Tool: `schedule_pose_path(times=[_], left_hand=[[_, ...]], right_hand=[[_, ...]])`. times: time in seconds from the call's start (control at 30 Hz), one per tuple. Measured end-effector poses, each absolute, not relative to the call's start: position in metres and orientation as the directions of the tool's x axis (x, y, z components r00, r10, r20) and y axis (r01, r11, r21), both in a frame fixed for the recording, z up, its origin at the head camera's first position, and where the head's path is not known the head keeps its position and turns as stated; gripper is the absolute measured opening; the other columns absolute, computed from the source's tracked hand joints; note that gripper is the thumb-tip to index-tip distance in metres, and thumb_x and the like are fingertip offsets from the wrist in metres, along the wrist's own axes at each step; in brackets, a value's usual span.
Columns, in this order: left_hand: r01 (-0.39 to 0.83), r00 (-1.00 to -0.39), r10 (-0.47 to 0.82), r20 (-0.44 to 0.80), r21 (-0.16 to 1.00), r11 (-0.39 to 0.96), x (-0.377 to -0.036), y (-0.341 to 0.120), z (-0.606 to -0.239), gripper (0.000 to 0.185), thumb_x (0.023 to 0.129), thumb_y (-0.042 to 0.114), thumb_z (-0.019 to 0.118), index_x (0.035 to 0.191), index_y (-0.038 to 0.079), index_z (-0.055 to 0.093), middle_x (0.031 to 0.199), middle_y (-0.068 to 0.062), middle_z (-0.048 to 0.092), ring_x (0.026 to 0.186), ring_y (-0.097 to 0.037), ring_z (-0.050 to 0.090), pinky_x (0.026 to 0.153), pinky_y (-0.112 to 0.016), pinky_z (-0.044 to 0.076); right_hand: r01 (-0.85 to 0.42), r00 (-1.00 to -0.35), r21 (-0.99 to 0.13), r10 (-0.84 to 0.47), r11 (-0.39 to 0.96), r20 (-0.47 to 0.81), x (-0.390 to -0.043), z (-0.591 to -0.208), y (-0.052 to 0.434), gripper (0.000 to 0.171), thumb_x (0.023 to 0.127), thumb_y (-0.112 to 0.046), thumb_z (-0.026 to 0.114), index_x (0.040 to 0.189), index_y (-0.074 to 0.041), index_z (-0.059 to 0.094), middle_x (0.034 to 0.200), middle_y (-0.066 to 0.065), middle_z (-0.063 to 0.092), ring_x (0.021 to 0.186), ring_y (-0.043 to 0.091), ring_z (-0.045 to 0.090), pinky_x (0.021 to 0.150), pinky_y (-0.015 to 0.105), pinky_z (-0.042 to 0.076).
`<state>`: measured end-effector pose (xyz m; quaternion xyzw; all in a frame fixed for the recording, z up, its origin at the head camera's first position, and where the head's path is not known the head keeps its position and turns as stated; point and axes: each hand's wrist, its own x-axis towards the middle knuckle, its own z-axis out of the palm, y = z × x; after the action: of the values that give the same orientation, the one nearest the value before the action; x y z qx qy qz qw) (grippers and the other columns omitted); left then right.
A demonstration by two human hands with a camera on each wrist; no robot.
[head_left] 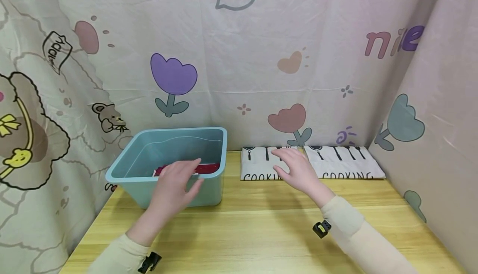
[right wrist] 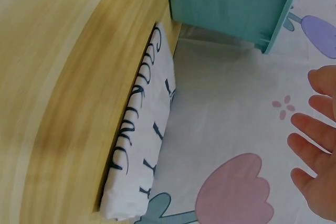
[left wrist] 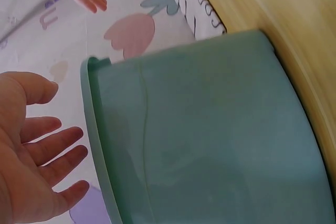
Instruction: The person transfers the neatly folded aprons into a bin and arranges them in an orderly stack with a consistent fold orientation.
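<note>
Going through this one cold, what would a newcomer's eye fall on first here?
Probably the teal bin on the left of the wooden table, with something dark red inside it. The left hand hovers by its front rim, empty. Next, two white folded cloths lettered COOKING, one at the back middle, one at the back right; the empty right hand is raised near them.

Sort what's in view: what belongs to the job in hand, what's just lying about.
Likely the job:
teal bin, nearest the left hand
red item inside it
folded white cloth, nearest the right hand
matching cloth beside it

Likely just surroundings:
wooden table
printed curtain
</note>
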<state>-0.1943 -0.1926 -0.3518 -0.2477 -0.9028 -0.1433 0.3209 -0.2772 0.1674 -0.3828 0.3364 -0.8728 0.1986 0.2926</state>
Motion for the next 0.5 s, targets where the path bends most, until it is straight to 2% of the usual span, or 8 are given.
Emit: schedule_pose_path(times=[0.1,0.23,0.5], left_hand=[[0.592,-0.617,0.4,0.678,0.065,0.803,-0.195,-0.185,-0.354,0.052,0.079,0.016,0.081,0.126,0.001,0.064,0.115,-0.014,0.068,0.106,-0.035,0.061,0.089,-0.058,0.046],[0.639,-0.577,0.445,0.685,0.04,0.768,-0.197,-0.173,-0.356,0.052,0.078,0.017,0.081,0.125,0.002,0.064,0.115,-0.012,0.068,0.106,-0.033,0.062,0.09,-0.056,0.048],[0.661,-0.569,0.476,0.671,0.029,0.75,-0.197,-0.148,-0.356,0.053,0.077,0.018,0.082,0.125,0.004,0.065,0.116,-0.011,0.067,0.11,-0.031,0.059,0.096,-0.055,0.046]], right_hand=[[-0.698,-0.608,-0.153,-0.465,0.7,0.644,-0.277,-0.386,0.173,0.047,0.086,-0.018,0.076,0.129,-0.004,0.063,0.125,0.012,0.065,0.12,0.035,0.056,0.109,0.053,0.034],[-0.69,-0.616,-0.156,-0.459,0.707,0.64,-0.277,-0.391,0.18,0.047,0.086,-0.017,0.076,0.129,-0.003,0.062,0.126,0.014,0.065,0.12,0.035,0.056,0.108,0.053,0.035],[-0.675,-0.628,-0.147,-0.459,0.723,0.629,-0.278,-0.396,0.193,0.046,0.085,-0.015,0.076,0.128,-0.003,0.063,0.125,0.015,0.065,0.118,0.037,0.057,0.105,0.058,0.036]])
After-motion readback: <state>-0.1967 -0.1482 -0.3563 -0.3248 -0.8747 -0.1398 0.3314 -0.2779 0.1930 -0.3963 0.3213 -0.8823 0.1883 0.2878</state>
